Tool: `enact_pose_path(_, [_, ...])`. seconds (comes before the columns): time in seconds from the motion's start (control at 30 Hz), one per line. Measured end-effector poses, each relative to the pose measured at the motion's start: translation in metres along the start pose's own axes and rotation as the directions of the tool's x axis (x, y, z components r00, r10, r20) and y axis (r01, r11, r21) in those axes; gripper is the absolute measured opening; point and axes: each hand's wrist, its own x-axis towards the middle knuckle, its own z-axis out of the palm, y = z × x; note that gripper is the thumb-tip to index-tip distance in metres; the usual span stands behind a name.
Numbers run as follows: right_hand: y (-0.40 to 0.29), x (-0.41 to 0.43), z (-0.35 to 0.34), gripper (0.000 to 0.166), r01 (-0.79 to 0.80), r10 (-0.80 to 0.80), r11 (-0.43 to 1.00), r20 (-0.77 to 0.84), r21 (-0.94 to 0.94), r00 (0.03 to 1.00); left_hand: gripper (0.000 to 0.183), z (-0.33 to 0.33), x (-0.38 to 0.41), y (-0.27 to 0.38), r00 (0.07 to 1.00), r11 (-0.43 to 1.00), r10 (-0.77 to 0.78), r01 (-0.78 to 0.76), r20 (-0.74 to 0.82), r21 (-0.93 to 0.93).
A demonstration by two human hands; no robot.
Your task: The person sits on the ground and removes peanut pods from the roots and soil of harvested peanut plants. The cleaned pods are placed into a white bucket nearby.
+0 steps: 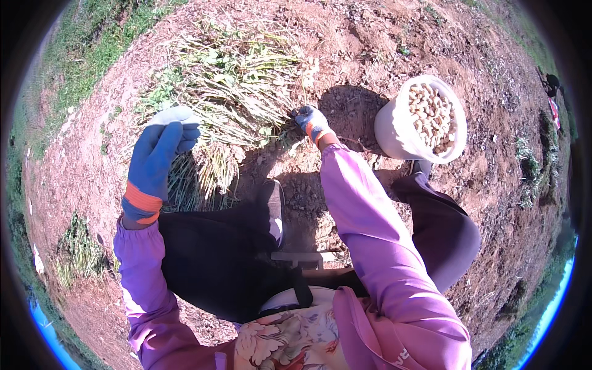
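Observation:
My left hand (159, 152), in a blue glove with an orange cuff, is raised over the left edge of a pile of cut or pulled plants (240, 88). Its fingers are bent, and whether they hold anything is hidden. My right hand (312, 121), gloved alike, reaches to the ground at the pile's right edge, its fingertips at something small and dark that I cannot make out. To the right of it, a white plastic bucket (393, 127) leans a little and holds many unshelled peanuts (430, 115). A smaller bundle of stalks (219, 169) lies below the pile.
My shoe (276, 210) rests on the soil below the pile, and my other foot is beside the bucket's base. Dry reddish soil (499, 185) with leaf litter surrounds me. A clump of plants (81, 254) is at the lower left, and green grass (88, 60) at the upper left.

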Motion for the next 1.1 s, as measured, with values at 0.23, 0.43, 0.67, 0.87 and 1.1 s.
enact_pose_path(0.23, [-0.009,0.015,-0.004,0.01,0.024,0.066,0.803,-0.129,0.595,0.989,0.028,0.003,0.007,-0.004,1.0,1.0,-0.013,0.013,-0.007,-0.005])
enact_pose_path(0.43, [-0.113,-0.066,-0.052,0.007,-0.009,0.039,0.388,-0.006,0.922,0.999,0.03,-0.006,-0.004,-0.009,0.994,0.991,-0.071,0.061,0.087,0.119])
enact_pose_path(0.67, [-0.185,-0.158,-0.067,0.006,0.055,-0.078,0.256,-0.036,0.965,0.996,0.018,0.028,-0.022,-0.039,0.859,0.854,-0.057,-0.222,0.509,0.47])
enact_pose_path(0.87, [-0.226,-0.235,-0.055,0.013,0.045,-0.123,0.282,-0.011,0.958,0.992,0.023,0.058,-0.036,-0.106,0.54,-0.084,0.129,-0.83,0.832,0.552])
enact_pose_path(1.1, [-0.22,-0.27,-0.038,0.02,0.142,-0.269,0.574,0.022,0.806,0.963,0.029,0.091,-0.015,-0.138,0.999,0.994,-0.015,0.01,0.042,0.109])
